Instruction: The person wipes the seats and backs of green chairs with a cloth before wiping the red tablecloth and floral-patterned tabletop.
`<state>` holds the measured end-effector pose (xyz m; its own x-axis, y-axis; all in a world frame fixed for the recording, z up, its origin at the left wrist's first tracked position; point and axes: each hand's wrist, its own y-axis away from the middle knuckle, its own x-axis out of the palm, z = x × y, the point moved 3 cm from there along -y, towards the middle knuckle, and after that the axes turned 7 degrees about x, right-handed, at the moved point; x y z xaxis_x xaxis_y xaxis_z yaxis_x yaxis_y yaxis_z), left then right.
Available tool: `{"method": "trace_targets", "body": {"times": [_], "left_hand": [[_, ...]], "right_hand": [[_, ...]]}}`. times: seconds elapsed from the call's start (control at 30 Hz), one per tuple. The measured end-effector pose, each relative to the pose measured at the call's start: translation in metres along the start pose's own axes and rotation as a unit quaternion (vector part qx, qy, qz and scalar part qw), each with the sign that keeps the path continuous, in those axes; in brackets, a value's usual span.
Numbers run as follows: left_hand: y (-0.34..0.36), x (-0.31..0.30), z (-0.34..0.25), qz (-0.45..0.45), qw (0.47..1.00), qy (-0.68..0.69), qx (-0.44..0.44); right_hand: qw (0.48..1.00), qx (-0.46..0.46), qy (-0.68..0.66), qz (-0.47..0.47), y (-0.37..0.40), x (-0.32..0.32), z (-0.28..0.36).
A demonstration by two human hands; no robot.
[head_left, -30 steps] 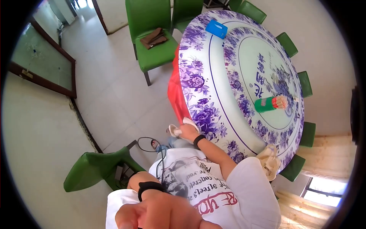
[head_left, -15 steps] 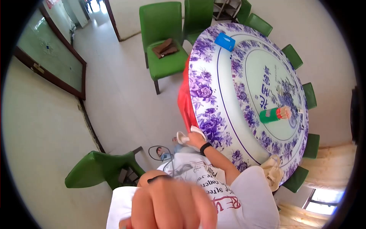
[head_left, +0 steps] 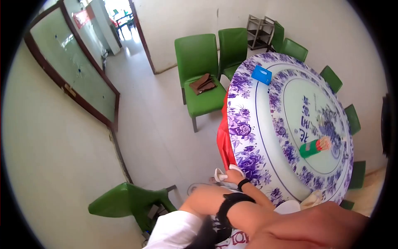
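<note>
My right hand [head_left: 235,176], with a black band at the wrist, is closed around a bunched white cloth [head_left: 220,176] at the near left edge of the round table [head_left: 261,128]. Parts of the cloth stick out on both sides of my fingers, beside the red tablecloth [head_left: 225,145] hanging under the rim. Close to the camera, my left hand [head_left: 306,226] reaches across my body to the lower right. A dark frilled band [head_left: 228,209] circles that wrist. Its fingers are hidden and blurred.
On the table's turntable lies a green container of red-tipped sticks [head_left: 315,147]. A blue box [head_left: 262,75] sits near the far rim. One green chair [head_left: 200,89] bears a brown folded item [head_left: 203,84]; another green chair [head_left: 128,203] stands close on my left. A metal cart [head_left: 260,32] stands behind.
My left hand has swung from the bottom middle to the lower right, baring its forearm. The view has shifted, so the room appears lower and further right. My right hand keeps the cloth.
</note>
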<state>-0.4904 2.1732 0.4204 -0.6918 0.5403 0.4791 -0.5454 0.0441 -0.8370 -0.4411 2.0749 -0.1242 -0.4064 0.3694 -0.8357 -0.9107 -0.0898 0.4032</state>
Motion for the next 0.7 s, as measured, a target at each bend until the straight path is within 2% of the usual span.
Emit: {"method": "trace_targets", "body": {"times": [0.07,0.13,0.17,0.23,0.37,0.57,0.67,0.7], "left_hand": [[0.002,0.004,0.012,-0.004,1.0,0.024,0.003],[0.003,0.002,0.011,0.0,1.0,0.024,-0.003],[0.0,-0.009,0.002,0.025,0.998,-0.032,-0.044],[-0.001,-0.02,-0.009,0.026,0.996,-0.058,-0.068],[-0.001,-0.013,-0.011,0.02,0.996,-0.057,-0.064],[-0.006,-0.006,-0.014,0.031,0.996,-0.067,-0.054],[-0.01,-0.006,-0.027,0.052,0.992,-0.104,-0.054],[-0.013,-0.005,-0.032,0.059,0.99,-0.121,-0.048]], "right_hand": [[1.0,-0.006,-0.016,0.026,0.007,-0.016,0.012],[0.999,-0.005,-0.019,0.027,0.0,-0.003,0.004],[1.0,-0.018,-0.01,0.018,-0.003,0.005,-0.002],[0.999,-0.035,0.03,-0.008,0.001,0.003,-0.004],[1.0,0.007,-0.012,0.027,0.002,-0.004,0.002],[0.999,-0.019,-0.035,-0.018,0.003,-0.006,0.003],[0.999,0.0,-0.007,0.051,-0.006,0.002,-0.002],[0.999,-0.009,-0.01,0.048,-0.007,0.003,-0.001]]}}
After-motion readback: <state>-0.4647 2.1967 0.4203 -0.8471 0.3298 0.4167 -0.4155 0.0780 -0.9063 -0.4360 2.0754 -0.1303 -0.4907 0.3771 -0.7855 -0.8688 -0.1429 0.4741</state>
